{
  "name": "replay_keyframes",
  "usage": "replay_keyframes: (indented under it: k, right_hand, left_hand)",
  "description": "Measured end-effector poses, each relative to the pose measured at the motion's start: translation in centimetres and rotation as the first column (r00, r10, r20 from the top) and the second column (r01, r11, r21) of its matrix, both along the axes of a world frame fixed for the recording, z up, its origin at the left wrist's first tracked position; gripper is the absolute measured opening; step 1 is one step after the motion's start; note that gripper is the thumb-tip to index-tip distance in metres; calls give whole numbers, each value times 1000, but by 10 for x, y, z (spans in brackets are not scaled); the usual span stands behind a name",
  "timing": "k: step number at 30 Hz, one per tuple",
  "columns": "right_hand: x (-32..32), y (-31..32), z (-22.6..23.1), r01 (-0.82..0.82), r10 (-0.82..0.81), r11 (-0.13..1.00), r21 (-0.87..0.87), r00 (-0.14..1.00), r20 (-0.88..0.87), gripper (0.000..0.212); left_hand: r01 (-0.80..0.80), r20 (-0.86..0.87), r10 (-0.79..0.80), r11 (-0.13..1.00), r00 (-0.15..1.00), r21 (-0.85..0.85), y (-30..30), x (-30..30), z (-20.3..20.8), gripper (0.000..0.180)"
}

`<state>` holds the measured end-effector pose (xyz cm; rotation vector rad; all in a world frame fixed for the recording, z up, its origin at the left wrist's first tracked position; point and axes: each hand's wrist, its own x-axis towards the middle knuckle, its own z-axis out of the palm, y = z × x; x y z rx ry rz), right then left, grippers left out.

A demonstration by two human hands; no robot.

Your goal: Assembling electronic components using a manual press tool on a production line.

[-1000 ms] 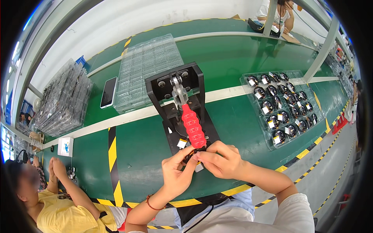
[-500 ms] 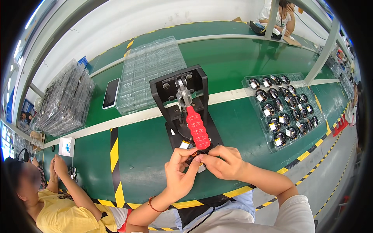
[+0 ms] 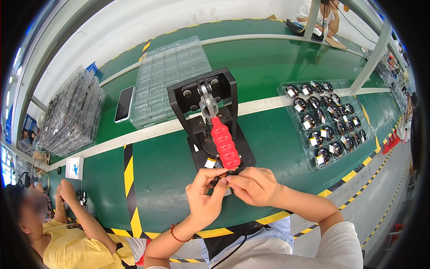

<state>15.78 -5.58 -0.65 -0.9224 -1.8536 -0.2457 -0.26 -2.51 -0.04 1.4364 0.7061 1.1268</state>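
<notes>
A black toggle clamp fixture [image 3: 201,84] stands on the bench in front of me, its ribbed red handle [image 3: 225,143] slanting down toward my hands. Below the handle's tip, my left hand [image 3: 205,197] and my right hand [image 3: 256,186] meet, fingertips pinched around a small dark part with an orange-edged piece [image 3: 223,175]. Fingers cover most of that part, so its kind does not show. Just left of the handle, a small white pouch with a yellow end [image 3: 210,163] lies on the fixture's base.
At right, a clear tray [image 3: 319,167] carries several round black assemblies with white tags. Stacked clear trays [image 3: 172,76] stand behind the fixture, beside a phone [image 3: 124,104]; another pile [image 3: 74,112] rises farther left. A co-worker in a yellow top [image 3: 78,244] sits at left. Metal posts [image 3: 374,58] frame the bench.
The view has shifted a little, so the scene sits slightly further left and up. Both hands stay together below the red handle, with my right fingertips a bit higher on the small part.
</notes>
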Motion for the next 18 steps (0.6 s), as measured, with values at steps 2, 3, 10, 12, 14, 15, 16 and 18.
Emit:
replay_keyframes:
  k: [2,3,10,12,14,15,16,18]
  right_hand:
    - [-1,-2,1,5,-5,1000,-3,1000,18,34]
    - [-1,-2,-1,5,-4,1000,-3,1000,17,34]
    - [-2,-3,-5,-5,4,999,-50,1000,-20,42]
    - [1,-4,-4,-11,5,993,-119,998,-57,42]
    - [9,-3,2,-131,112,978,-159,986,-126,39]
    - [14,-3,6,-138,117,976,-167,984,-132,38]
    - [19,-1,11,-98,77,984,-147,986,-145,39]
    - [21,10,24,-2,-16,997,-77,974,-228,37]
  left_hand:
    - [10,20,-10,1000,1000,-12,0,1,-1,16]
    - [22,43,-21,1000,999,-22,1,2,-2,15]
    - [114,110,-101,986,989,-119,6,3,2,16]
    - [82,32,-78,985,996,-153,5,4,4,18]
    - [76,44,-70,985,997,-153,5,4,6,19]
    - [67,55,-59,986,997,-155,5,4,6,19]
    - [71,59,-63,986,996,-152,5,3,7,19]
    - [76,28,-72,985,997,-154,6,3,8,20]
